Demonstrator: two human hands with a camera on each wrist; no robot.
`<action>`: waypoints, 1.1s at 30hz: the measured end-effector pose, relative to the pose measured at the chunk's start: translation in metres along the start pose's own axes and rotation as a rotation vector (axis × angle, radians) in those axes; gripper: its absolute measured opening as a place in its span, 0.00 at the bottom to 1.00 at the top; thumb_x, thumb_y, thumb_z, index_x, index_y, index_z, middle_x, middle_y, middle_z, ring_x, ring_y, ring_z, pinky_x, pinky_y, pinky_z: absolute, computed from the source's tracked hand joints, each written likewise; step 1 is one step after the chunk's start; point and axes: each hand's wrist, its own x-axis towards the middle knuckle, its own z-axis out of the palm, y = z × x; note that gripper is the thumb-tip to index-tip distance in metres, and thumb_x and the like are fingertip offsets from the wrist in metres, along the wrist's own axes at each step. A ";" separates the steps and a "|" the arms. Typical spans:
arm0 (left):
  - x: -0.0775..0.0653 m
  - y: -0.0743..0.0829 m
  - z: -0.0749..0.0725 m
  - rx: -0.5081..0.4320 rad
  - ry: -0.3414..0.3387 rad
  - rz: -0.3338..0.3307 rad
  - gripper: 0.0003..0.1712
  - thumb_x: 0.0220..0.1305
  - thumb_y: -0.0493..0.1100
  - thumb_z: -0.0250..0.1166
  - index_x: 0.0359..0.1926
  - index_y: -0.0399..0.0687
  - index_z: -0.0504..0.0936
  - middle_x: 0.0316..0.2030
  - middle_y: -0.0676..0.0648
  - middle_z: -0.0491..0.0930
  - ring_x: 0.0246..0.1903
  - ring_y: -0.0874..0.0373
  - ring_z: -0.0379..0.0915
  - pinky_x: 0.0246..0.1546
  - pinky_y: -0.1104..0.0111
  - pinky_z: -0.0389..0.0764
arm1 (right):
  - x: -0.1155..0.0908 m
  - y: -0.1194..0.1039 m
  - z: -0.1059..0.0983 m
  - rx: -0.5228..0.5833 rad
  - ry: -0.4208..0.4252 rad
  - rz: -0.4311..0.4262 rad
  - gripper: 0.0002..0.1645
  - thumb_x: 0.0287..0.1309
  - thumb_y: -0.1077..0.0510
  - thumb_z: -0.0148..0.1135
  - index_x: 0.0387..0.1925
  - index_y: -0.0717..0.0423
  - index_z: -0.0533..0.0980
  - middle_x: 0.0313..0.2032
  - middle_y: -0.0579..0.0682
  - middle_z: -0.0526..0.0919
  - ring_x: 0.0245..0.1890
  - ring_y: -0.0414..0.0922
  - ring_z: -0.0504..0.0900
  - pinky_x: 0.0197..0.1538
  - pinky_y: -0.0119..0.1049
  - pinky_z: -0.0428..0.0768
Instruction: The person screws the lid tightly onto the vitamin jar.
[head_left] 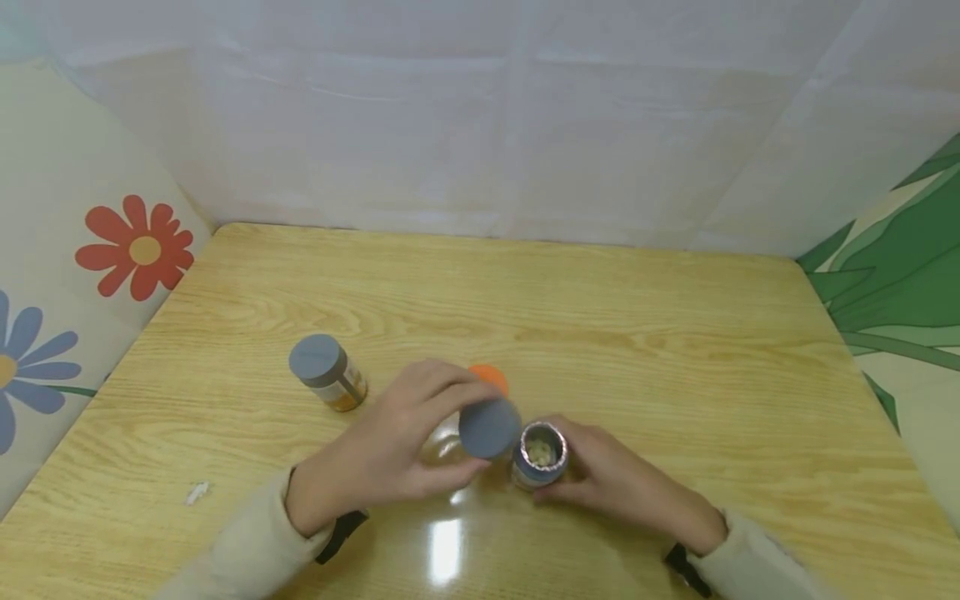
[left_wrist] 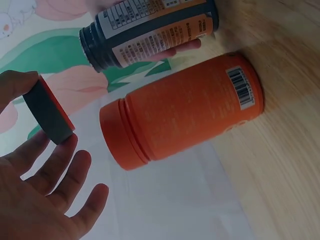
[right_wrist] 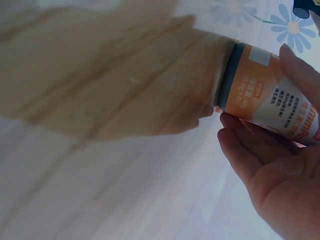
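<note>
In the head view, my left hand (head_left: 397, 437) pinches a round dark grey lid (head_left: 489, 428) between thumb and fingers. An orange lining shows on the inner face of the lid (left_wrist: 48, 111) in the left wrist view. My right hand (head_left: 607, 471) grips a small supplement bottle (head_left: 527, 478) standing on the table, its mouth uncovered, with pale tablets (head_left: 542, 452) inside. The lid is held just left of that mouth, apart from it. Behind the left hand stands an orange bottle (left_wrist: 187, 110) with an orange cap, mostly hidden in the head view.
Left of the hands, another bottle (head_left: 330, 375) with a grey lid stands on the wood-grain table (head_left: 600, 317). A small white scrap or worn patch (head_left: 197, 492) marks the tabletop near the left sleeve. White cloth (head_left: 480, 125) hangs along the far edge.
</note>
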 end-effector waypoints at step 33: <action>0.010 0.015 0.031 0.151 -0.144 0.077 0.32 0.48 0.58 0.76 0.54 0.53 0.82 0.43 0.57 0.79 0.48 0.60 0.69 0.60 0.61 0.68 | 0.002 -0.009 0.011 -0.007 -0.050 -0.059 0.37 0.55 0.54 0.72 0.65 0.54 0.69 0.57 0.49 0.82 0.56 0.46 0.81 0.59 0.42 0.81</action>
